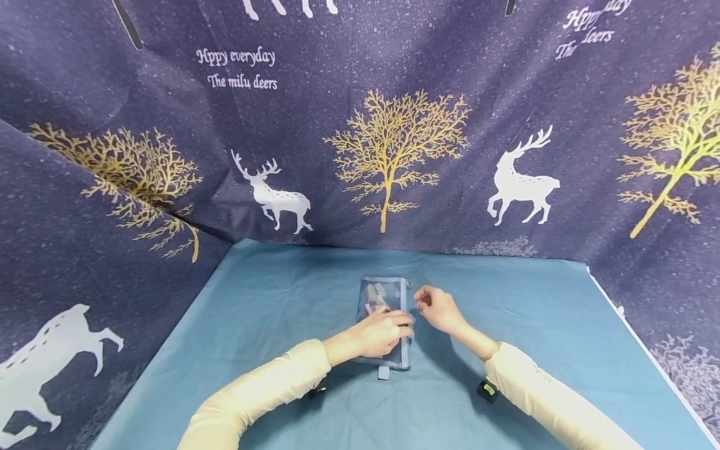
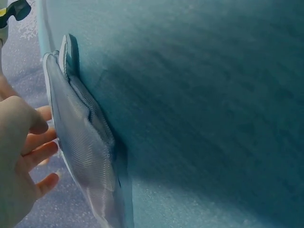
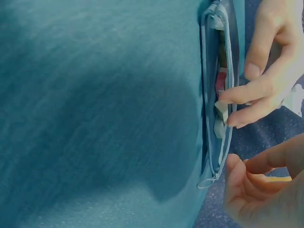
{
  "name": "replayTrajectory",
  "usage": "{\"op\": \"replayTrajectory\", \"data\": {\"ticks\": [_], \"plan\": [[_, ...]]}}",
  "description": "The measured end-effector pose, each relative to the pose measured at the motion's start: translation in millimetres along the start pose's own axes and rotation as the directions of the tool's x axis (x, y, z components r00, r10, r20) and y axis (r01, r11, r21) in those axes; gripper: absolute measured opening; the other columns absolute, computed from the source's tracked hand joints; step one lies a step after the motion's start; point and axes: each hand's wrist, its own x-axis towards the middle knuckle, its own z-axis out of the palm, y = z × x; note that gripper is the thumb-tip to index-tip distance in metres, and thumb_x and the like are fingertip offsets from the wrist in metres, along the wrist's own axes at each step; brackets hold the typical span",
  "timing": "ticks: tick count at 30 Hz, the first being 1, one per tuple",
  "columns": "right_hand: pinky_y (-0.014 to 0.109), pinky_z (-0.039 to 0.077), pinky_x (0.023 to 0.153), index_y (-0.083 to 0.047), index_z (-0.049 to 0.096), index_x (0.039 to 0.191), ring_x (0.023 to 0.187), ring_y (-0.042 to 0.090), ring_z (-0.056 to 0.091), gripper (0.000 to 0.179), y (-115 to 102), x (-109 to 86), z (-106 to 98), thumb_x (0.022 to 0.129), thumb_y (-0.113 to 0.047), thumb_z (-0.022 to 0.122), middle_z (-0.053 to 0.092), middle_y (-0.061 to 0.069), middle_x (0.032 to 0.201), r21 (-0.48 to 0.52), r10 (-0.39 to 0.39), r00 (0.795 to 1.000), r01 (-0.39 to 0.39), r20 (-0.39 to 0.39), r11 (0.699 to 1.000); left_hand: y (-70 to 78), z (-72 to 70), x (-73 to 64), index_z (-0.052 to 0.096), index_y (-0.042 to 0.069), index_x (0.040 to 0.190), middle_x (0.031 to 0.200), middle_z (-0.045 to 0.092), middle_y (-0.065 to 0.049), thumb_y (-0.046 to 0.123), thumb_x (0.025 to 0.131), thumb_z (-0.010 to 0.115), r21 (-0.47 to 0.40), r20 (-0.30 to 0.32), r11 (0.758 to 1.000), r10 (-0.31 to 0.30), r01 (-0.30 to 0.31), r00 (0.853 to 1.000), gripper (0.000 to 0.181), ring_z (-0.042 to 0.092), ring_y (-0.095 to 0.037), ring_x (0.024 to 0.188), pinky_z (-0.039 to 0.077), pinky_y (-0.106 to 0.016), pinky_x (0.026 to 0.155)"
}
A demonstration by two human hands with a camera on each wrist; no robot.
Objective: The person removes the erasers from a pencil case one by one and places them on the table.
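A translucent blue mesh zipper pouch (image 1: 365, 359) lies on the blue cloth. In the right wrist view its zipper edge (image 3: 230, 52) gapes, and small pieces show inside: a red-pink one (image 3: 221, 80) and whitish ones (image 3: 222, 111). My left hand (image 1: 382, 332) lies over the pouch, its fingertips touching the gaping edge, with the thumb apart from them. My right hand (image 1: 440, 309) hovers just right of the pouch near the zipper pull (image 3: 206, 183), fingers loosely bent, with nothing visible between them. The left wrist view shows the pouch's side (image 2: 78, 137) beside my left fingers.
A small pale tab (image 1: 384, 373) sticks out at the pouch's near end. The blue cloth (image 1: 281, 287) covers the table, whose right edge (image 1: 647, 350) shows. A dark printed curtain (image 1: 349, 187) with deer and trees hangs behind and at the sides.
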Motion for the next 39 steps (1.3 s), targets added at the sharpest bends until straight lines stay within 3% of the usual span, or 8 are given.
{"op": "replayTrajectory", "data": {"ticks": [4, 10, 18, 21, 26, 30, 39], "plan": [[0.026, 0.047, 0.055, -0.001, 0.062, 0.099, 0.068, 0.014, 0.059, 0.015, 0, -2.2, 1, 0.087, -0.005, 0.054, 0.066, 0.012, 0.088, -0.036, -0.030, 1.000, 0.030, -0.008, 0.999, -0.9, 1.0, 0.2, 0.060, 0.029, 0.115, 0.126, 0.055, 0.007, 0.016, 0.088, 0.052, 0.036, -0.017, 0.999, 0.011, -0.010, 1.000, 0.030, 0.046, -0.009, 0.122, 0.043, -0.035, 0.093], [0.026, 0.050, 0.059, -0.003, 0.065, 0.094, 0.074, 0.015, 0.061, 0.013, 2, -3.1, 3, 0.083, -0.003, 0.057, 0.067, 0.006, 0.085, -0.075, -0.063, 0.998, 0.061, -0.027, 0.995, -2.1, -2.6, 2.3, 0.061, 0.029, 0.109, 0.118, 0.059, 0.011, 0.020, 0.086, 0.057, 0.083, -0.056, 0.996, 0.024, -0.019, 0.998, 0.025, 0.049, -0.006, 0.115, 0.044, -0.029, 0.091], [0.026, 0.053, 0.062, -0.009, 0.068, 0.088, 0.071, 0.013, 0.063, 0.012, 2, -3.8, 7, 0.080, -0.003, 0.062, 0.068, 0.003, 0.083, -0.042, -0.041, 0.998, 0.043, 0.043, 0.998, -5.7, -9.9, 5.5, 0.059, 0.024, 0.101, 0.104, 0.062, 0.013, 0.020, 0.084, 0.058, 0.127, -0.099, 0.991, 0.055, -0.042, 0.994, 0.018, 0.054, -0.002, 0.105, 0.045, -0.024, 0.084], [0.024, 0.053, 0.059, -0.010, 0.070, 0.091, 0.069, 0.011, 0.064, 0.014, 1, -4.8, 9, 0.080, -0.005, 0.065, 0.070, 0.004, 0.085, -0.044, -0.074, 0.996, 0.077, 0.053, 0.996, -8.7, -13.2, 6.5, 0.058, 0.023, 0.102, 0.103, 0.063, 0.013, 0.020, 0.086, 0.057, 0.127, -0.092, 0.990, 0.069, -0.057, 0.993, 0.016, 0.056, -0.002, 0.104, 0.045, -0.024, 0.083], [0.018, 0.045, 0.046, -0.008, 0.070, 0.099, 0.053, 0.006, 0.055, 0.020, -1, -6.6, 10, 0.080, -0.009, 0.066, 0.069, 0.007, 0.083, -0.094, -0.167, 0.982, 0.175, 0.088, 0.980, -12.3, -20.2, 6.1, 0.058, 0.023, 0.105, 0.099, 0.064, 0.012, 0.021, 0.088, 0.055, 0.140, -0.077, 0.988, 0.074, -0.063, 0.994, 0.017, 0.057, -0.002, 0.098, 0.045, -0.026, 0.084], [0.017, 0.037, 0.040, -0.008, 0.069, 0.102, 0.044, 0.007, 0.047, 0.022, 1, -7.5, 12, 0.080, -0.008, 0.066, 0.068, 0.007, 0.082, -0.123, -0.196, 0.969, 0.216, 0.153, 0.969, -14.5, -25.1, 4.2, 0.059, 0.023, 0.099, 0.097, 0.064, 0.012, 0.021, 0.087, 0.056, 0.129, -0.090, 0.989, 0.077, -0.065, 0.993, 0.013, 0.056, -0.003, 0.095, 0.044, -0.025, 0.082], [0.019, 0.032, 0.046, -0.010, 0.065, 0.089, 0.046, 0.008, 0.040, 0.014, 3, -8.1, 19, 0.076, -0.012, 0.071, 0.055, 0.000, 0.067, -0.230, -0.180, 0.964, 0.223, 0.195, 0.947, -20.1, -31.7, -0.9, 0.058, 0.023, 0.104, 0.107, 0.063, 0.010, 0.019, 0.088, 0.055, 0.132, -0.118, 0.990, 0.063, -0.048, 0.991, 0.017, 0.056, -0.004, 0.104, 0.046, -0.024, 0.084]]}}
